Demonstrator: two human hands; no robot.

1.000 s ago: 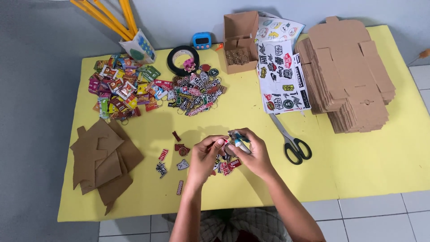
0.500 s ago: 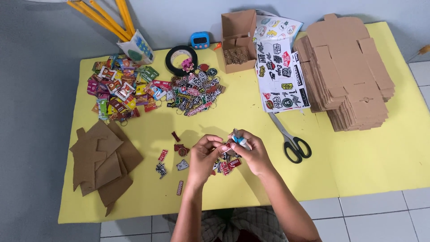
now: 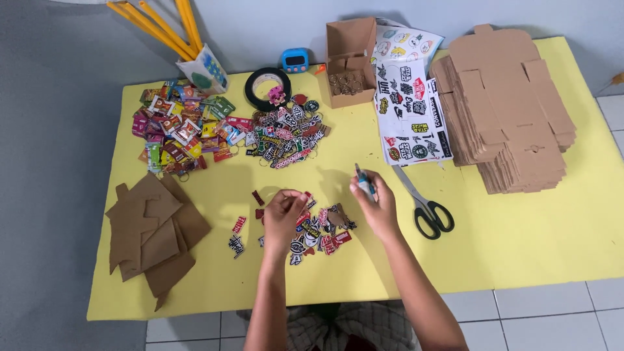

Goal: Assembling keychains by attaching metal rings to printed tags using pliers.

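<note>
My left hand point(image 3: 284, 209) pinches a small red sticker piece just above a loose pile of cut-out stickers point(image 3: 318, 233) on the yellow table point(image 3: 507, 247). My right hand point(image 3: 374, 201) is raised a little to the right, fingers closed on a small blue-tipped tool point(image 3: 361, 175) pointing up. A few single stickers point(image 3: 238, 234) lie to the left of the pile. Black-handled scissors point(image 3: 426, 207) rest on the table just right of my right hand.
Flat brown cardboard pieces point(image 3: 153, 234) lie at the left. A stack of unfolded cardboard boxes point(image 3: 513, 110) sits at the far right, sticker sheets point(image 3: 409, 97) beside it. Colourful keychain heaps point(image 3: 221, 130), a tape roll point(image 3: 266, 86), an open box point(image 3: 350, 62) and a blue timer point(image 3: 294, 60) line the back.
My hands were together over the sticker pile; now they have parted. The right hand has lifted the blue-tipped tool up and to the right, and the left stays by the pile.
</note>
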